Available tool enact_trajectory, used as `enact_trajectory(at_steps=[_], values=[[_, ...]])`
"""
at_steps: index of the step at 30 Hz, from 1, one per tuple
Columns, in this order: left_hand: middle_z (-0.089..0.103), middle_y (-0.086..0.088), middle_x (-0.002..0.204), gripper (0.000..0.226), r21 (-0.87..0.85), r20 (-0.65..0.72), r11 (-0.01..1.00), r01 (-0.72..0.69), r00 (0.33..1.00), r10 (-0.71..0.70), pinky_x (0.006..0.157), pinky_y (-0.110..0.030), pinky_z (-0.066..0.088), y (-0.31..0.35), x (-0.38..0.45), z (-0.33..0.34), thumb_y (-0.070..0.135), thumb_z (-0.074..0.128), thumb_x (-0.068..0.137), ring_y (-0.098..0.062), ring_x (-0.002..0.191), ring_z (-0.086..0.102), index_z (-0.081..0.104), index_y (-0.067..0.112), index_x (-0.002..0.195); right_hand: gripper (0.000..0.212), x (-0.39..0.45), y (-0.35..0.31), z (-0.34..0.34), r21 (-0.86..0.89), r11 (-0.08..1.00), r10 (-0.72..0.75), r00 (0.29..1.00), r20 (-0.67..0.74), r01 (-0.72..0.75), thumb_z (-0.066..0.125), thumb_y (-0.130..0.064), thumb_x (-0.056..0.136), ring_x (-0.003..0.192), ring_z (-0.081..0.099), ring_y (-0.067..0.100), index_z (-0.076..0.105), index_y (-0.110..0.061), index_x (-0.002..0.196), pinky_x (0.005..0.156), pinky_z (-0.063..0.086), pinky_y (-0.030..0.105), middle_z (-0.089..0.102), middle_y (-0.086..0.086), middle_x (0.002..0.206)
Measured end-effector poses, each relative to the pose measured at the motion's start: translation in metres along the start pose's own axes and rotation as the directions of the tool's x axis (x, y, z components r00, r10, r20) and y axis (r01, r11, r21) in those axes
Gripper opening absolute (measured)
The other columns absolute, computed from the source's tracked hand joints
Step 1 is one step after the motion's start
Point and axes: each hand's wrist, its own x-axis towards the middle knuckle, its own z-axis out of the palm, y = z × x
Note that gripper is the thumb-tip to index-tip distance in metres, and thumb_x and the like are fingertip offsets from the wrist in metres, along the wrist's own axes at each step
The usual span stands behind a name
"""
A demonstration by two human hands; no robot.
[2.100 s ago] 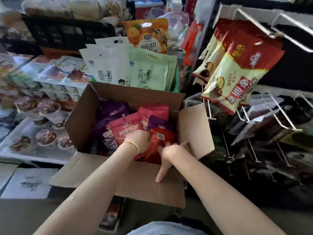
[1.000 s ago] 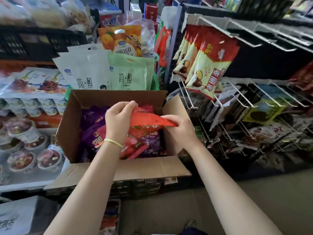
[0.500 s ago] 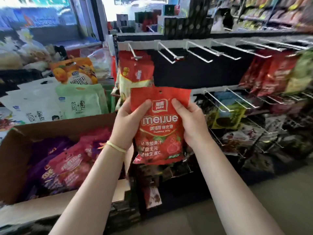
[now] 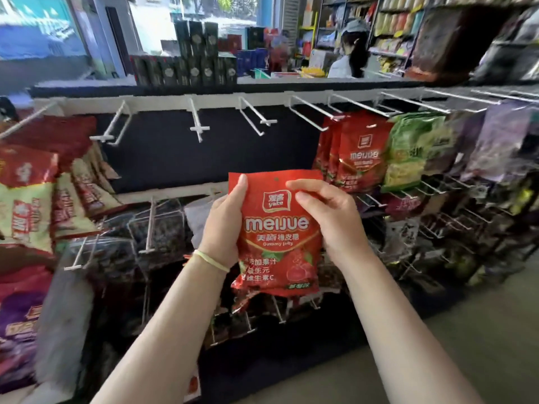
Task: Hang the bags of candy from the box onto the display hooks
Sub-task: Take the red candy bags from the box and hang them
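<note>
A red candy bag (image 4: 275, 231) marked "meijue" stands upright in front of the display rack, held by both hands. My left hand (image 4: 224, 225) grips its left edge, thumb on the front. My right hand (image 4: 326, 217) pinches the upper right part near the small hang hole. Above it, several bare white hooks (image 4: 199, 128) jut from the top rail. Matching red bags (image 4: 361, 153) hang on a hook up and to the right. The box is mostly out of view; purple and pink bags (image 4: 17, 316) show at the far left edge.
Green bags (image 4: 411, 150) and purple bags (image 4: 495, 144) hang further right. Red-and-cream bags (image 4: 32, 193) hang at the left. A lower row of hooks (image 4: 148, 225) holds dark packets. A person (image 4: 350, 53) stands behind the rack at a counter.
The bag came out of the box and was turned upright. My view swung right and up, so the box slid off to the left and the top row of bare hooks now faces me.
</note>
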Motion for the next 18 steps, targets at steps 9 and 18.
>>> enact_trajectory(at_steps=[9, 18], values=[[0.077, -0.012, 0.1, 0.046, -0.021, 0.086, 0.999, 0.043, 0.995, -0.041, 0.083, -0.042, 0.061, -0.03, 0.104, 0.088, 0.051, 0.047, 0.101, -0.029, 0.093, 0.075, 0.073, 0.014, 0.105, 0.028, 0.09, 0.04, -0.089, 0.092, 0.987, 0.137, 0.989, -0.049, -0.132, 0.059, -0.005, 0.097, 0.101, 0.073, 0.022, 0.078, -0.024, 0.105, 0.077, 0.059, 0.034, 0.076, 0.004, 0.11], [0.077, -0.011, 0.099, 0.019, 0.046, 0.16, 0.996, -0.082, 0.984, 0.074, 0.08, -0.042, 0.062, -0.041, 0.161, 0.164, 0.025, 0.073, 0.091, -0.029, 0.089, 0.076, 0.072, 0.011, 0.103, 0.021, 0.148, 0.05, -0.156, 0.095, 0.995, 0.06, 0.979, -0.194, -0.043, 0.065, -0.005, 0.094, 0.098, 0.074, 0.022, 0.079, -0.02, 0.101, 0.075, 0.059, 0.031, 0.077, 0.004, 0.107]])
